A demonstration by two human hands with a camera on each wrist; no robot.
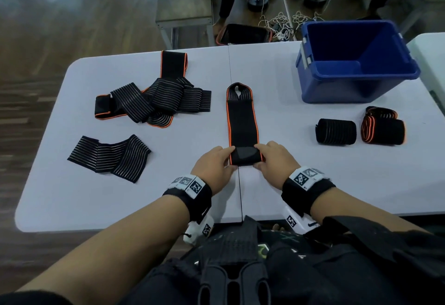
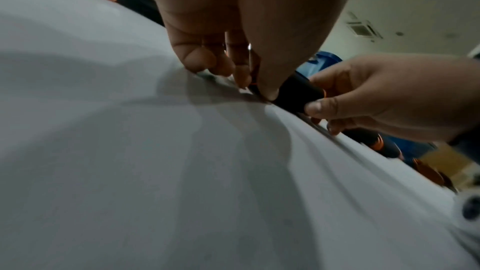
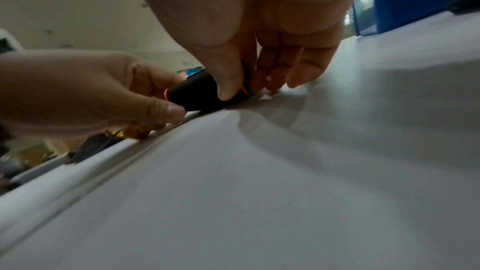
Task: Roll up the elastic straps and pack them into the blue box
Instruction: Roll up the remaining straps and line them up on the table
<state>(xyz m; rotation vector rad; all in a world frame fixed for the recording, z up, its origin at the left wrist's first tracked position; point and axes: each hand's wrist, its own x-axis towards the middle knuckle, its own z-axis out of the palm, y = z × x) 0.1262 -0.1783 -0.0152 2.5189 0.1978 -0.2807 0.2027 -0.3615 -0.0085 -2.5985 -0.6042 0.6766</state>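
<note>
Pinching the small rolled end of a long black elastic strap with orange edging (image 1: 242,121), the left hand (image 1: 212,167) and right hand (image 1: 274,162) sit at either side of the roll, thumbs on its near face and fingers (image 3: 298,66) curled over the far side down to the white bench (image 1: 144,198). Beyond the roll, the strap lies flat and straight, reaching away toward its looped far end. The open blue plastic box (image 1: 356,61) stands beyond and right of that strap, with nothing visible inside. Between the box and the near bench edge, right of the strap, lie a black rolled strap with thin pale stripes (image 1: 336,131) and, just beside it, a rolled orange-edged strap (image 1: 382,129). Left of the held strap lies a tangled heap of unrolled striped straps (image 1: 156,99), and nearer than the heap, a flat, folded black striped strap (image 1: 109,157).
</note>
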